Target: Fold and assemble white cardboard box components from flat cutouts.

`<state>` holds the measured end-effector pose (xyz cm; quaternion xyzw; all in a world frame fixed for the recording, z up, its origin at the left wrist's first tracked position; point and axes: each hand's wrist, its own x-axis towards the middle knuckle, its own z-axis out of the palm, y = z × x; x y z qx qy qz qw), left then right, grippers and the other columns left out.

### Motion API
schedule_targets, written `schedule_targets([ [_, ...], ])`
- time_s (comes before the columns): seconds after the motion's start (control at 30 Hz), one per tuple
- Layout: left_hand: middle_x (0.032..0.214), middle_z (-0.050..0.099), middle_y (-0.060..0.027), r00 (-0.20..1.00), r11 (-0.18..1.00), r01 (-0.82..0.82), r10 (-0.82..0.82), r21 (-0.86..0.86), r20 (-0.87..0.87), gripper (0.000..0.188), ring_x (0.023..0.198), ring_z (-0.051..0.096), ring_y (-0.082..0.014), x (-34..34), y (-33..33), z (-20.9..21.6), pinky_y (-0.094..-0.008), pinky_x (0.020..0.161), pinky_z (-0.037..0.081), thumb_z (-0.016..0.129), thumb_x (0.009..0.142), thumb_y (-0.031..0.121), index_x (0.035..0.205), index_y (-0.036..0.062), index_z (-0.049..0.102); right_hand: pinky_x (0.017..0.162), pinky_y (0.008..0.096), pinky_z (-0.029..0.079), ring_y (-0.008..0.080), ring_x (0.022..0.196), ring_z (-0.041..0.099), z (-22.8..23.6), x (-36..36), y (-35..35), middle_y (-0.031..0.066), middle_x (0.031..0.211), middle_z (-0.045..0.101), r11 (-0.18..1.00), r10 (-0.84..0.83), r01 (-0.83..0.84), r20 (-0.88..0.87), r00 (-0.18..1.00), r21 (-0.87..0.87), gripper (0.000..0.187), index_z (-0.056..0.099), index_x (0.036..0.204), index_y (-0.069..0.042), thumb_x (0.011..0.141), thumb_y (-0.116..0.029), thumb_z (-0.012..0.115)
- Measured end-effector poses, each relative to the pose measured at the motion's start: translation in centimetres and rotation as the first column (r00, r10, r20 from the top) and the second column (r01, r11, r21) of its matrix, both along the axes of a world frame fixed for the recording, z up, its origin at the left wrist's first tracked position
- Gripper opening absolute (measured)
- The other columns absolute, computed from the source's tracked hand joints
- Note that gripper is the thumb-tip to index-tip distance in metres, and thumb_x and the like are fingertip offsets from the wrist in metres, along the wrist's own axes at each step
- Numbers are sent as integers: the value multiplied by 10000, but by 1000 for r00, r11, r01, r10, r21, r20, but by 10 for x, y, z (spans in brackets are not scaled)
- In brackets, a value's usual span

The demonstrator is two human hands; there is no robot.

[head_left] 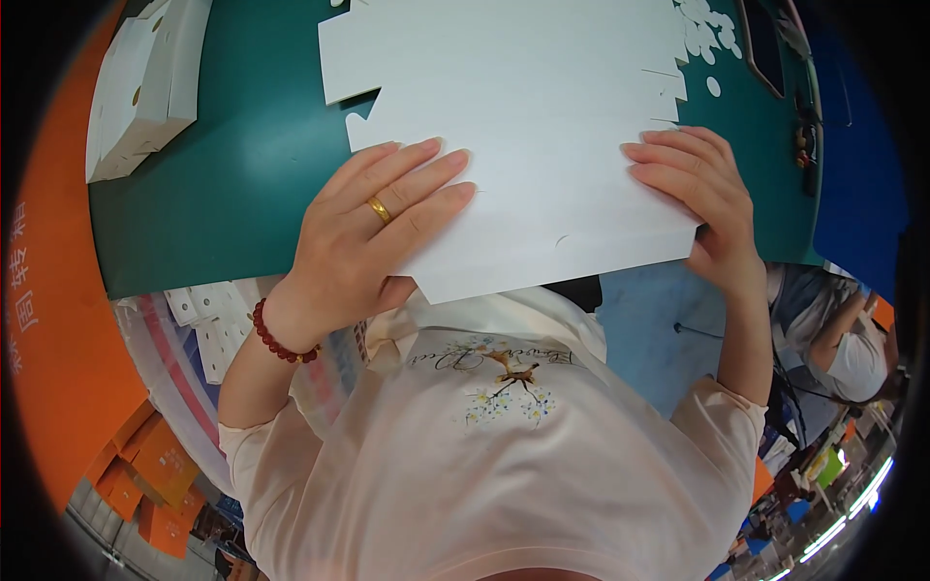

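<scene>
A flat white cardboard box blank, with notched tabs along its sides, lies over the green table and juts past the near edge toward me. My left hand holds its left side, four fingers on top and the thumb at the lower edge, partly hidden. On the right side my right hand grips it the same way, its thumb mostly out of sight. A small curved cut shows near the blank's front edge. More white card seems to lie under the blank at the upper left, though how many layers I cannot tell.
Folded white boxes stand at the table's left. Small white paper discs are scattered at the far right, beside a phone. Left of the table are a large orange box and a sack of white boxes. Another person sits at right.
</scene>
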<state>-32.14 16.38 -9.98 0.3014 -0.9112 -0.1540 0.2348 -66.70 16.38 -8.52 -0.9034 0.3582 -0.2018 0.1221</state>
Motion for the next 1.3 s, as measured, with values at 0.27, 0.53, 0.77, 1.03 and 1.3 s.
schedule_targets([
  [0.27,1167,630,-124,782,780,-289,527,555,-333,591,994,612,-128,-29,-20,12,-244,809,493,693,861,-1,1380,-8,409,877,314,511,209,1052,623,7,12,-32,82,1156,649,778,-544,405,191,817,480,539,542,1323,-118,816,-104,724],
  [0.53,1475,438,-190,941,899,-118,236,-421,241,633,1341,448,-367,-61,-9,9,-454,1093,364,714,817,142,1396,21,489,951,361,464,325,1146,530,39,56,-55,198,1302,519,754,-579,583,-115,807,302,738,351,1454,-53,873,-285,743],
  [0.77,1554,304,-208,932,984,-177,163,13,325,1100,1437,277,-401,-87,18,1,-695,1084,194,762,612,580,1434,-50,391,1004,388,453,306,1208,561,-15,40,-44,137,1337,563,885,-380,332,-92,921,-327,584,501,1391,-150,846,-65,694],
  [1.03,1543,305,-218,911,978,-203,168,55,377,1093,1437,236,-434,-92,19,5,-767,1031,181,687,607,720,1393,-9,472,1156,489,271,337,1398,378,-14,68,-23,134,1500,417,970,-241,243,-157,958,-6,641,430,1432,-75,831,136,503],
  [1.3,1548,293,-244,924,969,-222,173,109,340,1115,1447,246,-425,-65,24,0,-680,1113,117,642,686,709,1434,-75,381,1172,482,222,310,1420,346,-5,55,11,150,1525,376,965,-177,213,-218,960,151,771,399,1444,1,840,-415,637],
])
